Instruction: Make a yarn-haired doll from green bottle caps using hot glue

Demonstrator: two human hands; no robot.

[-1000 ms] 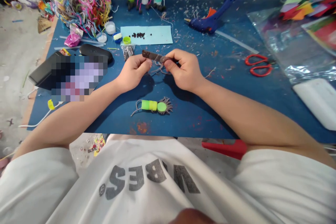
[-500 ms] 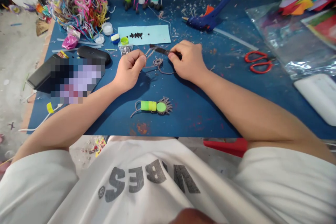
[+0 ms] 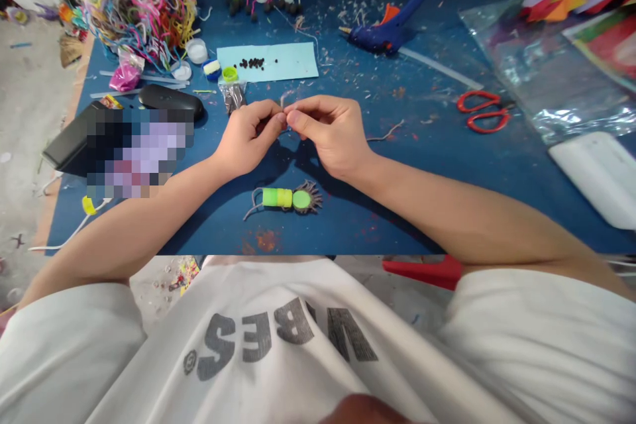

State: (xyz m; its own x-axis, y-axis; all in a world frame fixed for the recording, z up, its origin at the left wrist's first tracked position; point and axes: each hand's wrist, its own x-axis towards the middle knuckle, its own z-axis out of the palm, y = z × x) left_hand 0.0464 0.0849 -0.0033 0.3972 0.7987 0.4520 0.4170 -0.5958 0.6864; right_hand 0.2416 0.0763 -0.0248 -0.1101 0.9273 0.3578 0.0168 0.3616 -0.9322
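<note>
My left hand (image 3: pixel 248 139) is closed, its thumb and forefinger pinching a bit of grey yarn (image 3: pixel 283 100) whose end pokes up above the fingertips. Against it, my right hand (image 3: pixel 338 134) pinches at the same spot, fingertips touching; most of the yarn there is hidden. A loose grey strand (image 3: pixel 387 135) trails on the table just right of my right hand. Below both hands lies a small green and yellow figure (image 3: pixel 278 197) on its side, with a round light-green head (image 3: pixel 301 200), grey yarn hair and grey yarn legs.
Behind the hands are a light-blue card (image 3: pixel 298 61) with black beads (image 3: pixel 252 63) and a small plastic bag (image 3: pixel 232 96). A blue glue gun (image 3: pixel 380 36) and red scissors (image 3: pixel 479 103) lie to the right. A yarn heap (image 3: pixel 136 10) and a black case (image 3: pixel 171 101) are left.
My right hand has moved left to meet my left fingertips. The dark flat tool it held is no longer visible. The yarn coil between the hands is now out of sight.
</note>
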